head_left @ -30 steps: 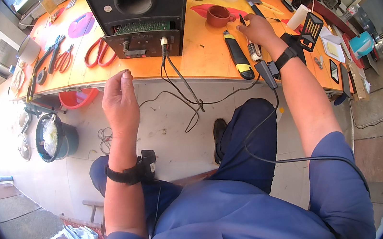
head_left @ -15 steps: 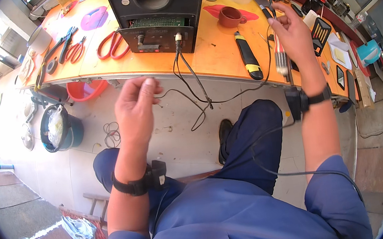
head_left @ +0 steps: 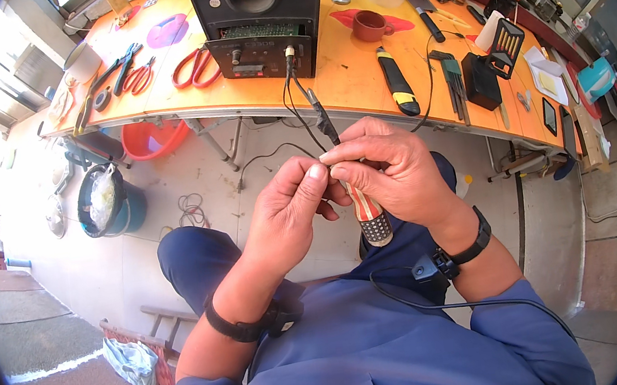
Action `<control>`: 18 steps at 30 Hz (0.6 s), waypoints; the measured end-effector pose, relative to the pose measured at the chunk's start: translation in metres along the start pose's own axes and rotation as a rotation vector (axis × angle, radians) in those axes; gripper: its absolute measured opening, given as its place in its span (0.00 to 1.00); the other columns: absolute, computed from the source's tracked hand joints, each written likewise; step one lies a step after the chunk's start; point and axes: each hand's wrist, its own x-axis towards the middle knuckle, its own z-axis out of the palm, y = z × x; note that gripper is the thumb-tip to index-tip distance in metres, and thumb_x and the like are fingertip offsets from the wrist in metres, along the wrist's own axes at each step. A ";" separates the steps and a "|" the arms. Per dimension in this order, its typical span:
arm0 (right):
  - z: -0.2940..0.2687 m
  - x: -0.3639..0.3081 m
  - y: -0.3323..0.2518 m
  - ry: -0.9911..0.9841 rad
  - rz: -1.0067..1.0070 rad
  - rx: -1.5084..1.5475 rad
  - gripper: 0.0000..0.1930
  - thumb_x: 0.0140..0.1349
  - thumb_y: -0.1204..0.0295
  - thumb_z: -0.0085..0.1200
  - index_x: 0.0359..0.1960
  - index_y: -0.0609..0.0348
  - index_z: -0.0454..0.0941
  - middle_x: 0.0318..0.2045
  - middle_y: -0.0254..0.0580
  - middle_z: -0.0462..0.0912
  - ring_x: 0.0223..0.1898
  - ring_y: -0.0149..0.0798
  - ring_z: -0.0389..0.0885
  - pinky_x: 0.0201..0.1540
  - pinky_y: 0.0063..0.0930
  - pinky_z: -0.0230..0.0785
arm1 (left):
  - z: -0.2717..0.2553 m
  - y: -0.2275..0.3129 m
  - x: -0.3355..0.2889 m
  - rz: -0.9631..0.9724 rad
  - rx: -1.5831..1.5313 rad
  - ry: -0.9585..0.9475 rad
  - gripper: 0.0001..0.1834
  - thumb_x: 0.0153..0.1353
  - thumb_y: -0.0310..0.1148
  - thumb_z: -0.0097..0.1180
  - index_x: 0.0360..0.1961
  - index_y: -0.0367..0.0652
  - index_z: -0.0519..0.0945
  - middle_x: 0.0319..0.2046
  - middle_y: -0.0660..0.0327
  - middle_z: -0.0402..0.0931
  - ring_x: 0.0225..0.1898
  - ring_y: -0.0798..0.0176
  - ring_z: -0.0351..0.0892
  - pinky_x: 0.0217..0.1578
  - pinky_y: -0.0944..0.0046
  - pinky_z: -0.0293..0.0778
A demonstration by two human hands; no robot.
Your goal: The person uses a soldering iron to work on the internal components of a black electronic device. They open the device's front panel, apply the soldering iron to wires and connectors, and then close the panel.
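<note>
My two hands meet in front of the workbench, fingertips close together. In my right hand is a striped-handled screwdriver, its red-and-cream handle slanting down toward me with a dark checked end; the fingers hide its shaft. My left hand is closed in a pinch at the black cable, whose lower end disappears between my fingers. The cable rises to a plug in the panel of a black speaker box. That panel leans out, and a green circuit board shows behind it.
On the orange bench are red-handled scissors, pliers, a brown cup, a black-and-yellow cutter and a black box. Below stand a red basin and a blue bucket.
My right hand has come from the bench's right side to the middle with the screwdriver. My left hand has moved right and down to meet it, at the cable, which is now lifted.
</note>
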 end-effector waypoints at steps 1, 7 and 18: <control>0.002 -0.004 -0.001 0.004 0.023 0.001 0.08 0.66 0.81 0.59 0.45 0.64 0.86 0.38 0.37 0.78 0.28 0.27 0.82 0.29 0.21 0.73 | 0.000 -0.001 -0.003 -0.005 0.018 -0.004 0.14 0.79 0.39 0.44 0.44 0.40 0.76 0.35 0.62 0.81 0.38 0.70 0.80 0.38 0.69 0.76; 0.007 -0.021 -0.004 0.087 0.037 -0.064 0.04 0.66 0.78 0.61 0.40 0.64 0.84 0.39 0.37 0.79 0.34 0.27 0.79 0.35 0.21 0.72 | 0.001 -0.008 -0.017 -0.031 0.028 -0.024 0.14 0.78 0.41 0.47 0.45 0.40 0.75 0.36 0.60 0.79 0.38 0.66 0.81 0.39 0.66 0.76; 0.044 -0.039 0.029 0.256 0.216 0.385 0.07 0.74 0.71 0.54 0.46 0.62 0.78 0.38 0.37 0.84 0.36 0.27 0.83 0.37 0.20 0.77 | 0.001 -0.018 -0.055 -0.182 -0.031 0.052 0.24 0.73 0.37 0.57 0.60 0.34 0.63 0.39 0.58 0.76 0.37 0.67 0.79 0.40 0.66 0.78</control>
